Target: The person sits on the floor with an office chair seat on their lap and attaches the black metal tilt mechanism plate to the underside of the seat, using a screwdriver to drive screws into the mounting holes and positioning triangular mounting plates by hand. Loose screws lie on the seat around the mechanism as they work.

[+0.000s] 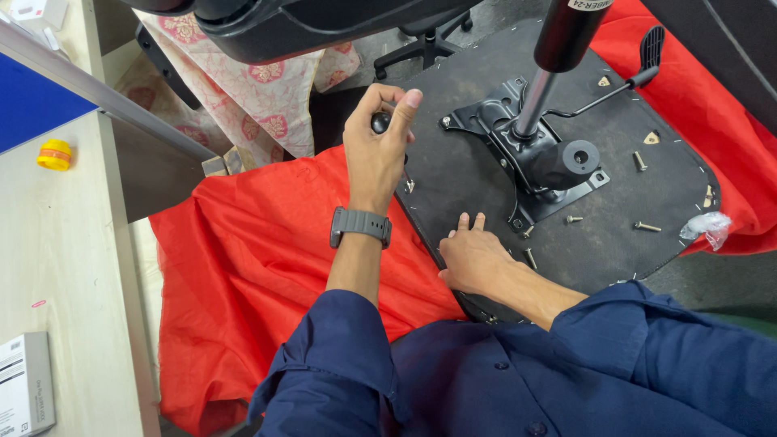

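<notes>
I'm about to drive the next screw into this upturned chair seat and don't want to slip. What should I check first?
1. Left hand grips the screwdriver handle firmly: ok.
2. Tip seated in a screw head: cannot tell, the hand hides it.
3. Right hand steadies the seat base: ok, flat on its near edge.
4. Loose screws within reach: ok, several lie on the board.
5. Metal bracket sitting flat: ok.
6. Red cloth under the seat: ok.

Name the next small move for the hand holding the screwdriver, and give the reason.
Probably keep turning the screwdriver in place: the left hand grips its black handle upright over the seat board edge, the right hand braces the board, and loose screws lie nearby.
</notes>
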